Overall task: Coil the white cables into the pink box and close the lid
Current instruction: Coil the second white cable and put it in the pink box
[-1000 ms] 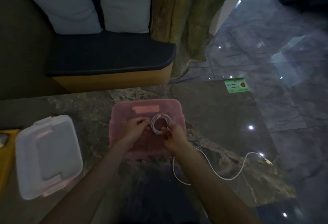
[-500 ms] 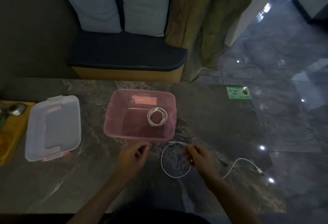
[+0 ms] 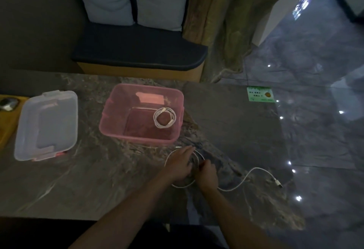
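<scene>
The pink box (image 3: pixel 110 128) stands open on the dark marble table, with one coiled white cable (image 3: pixel 164 117) lying in its right half. Just in front of the box a second white cable (image 3: pixel 245 179) lies on the table, looped once near my hands, its tail trailing right to a plug. My left hand (image 3: pixel 178 165) rests over the loop with fingers on the cable. My right hand (image 3: pixel 206 172) pinches the cable beside it. The clear lid (image 3: pixel 46 124) lies flat to the left of the box.
A yellow tray (image 3: pixel 7 118) with a metal spoon sits at the table's left edge. A green card (image 3: pixel 260 94) lies at the far right corner. Beyond the table stands a cushioned bench (image 3: pixel 137 53). The glossy floor lies to the right.
The first coil was let go inside the box. Both hands came back toward me to the second cable and have closed together on its loop.
</scene>
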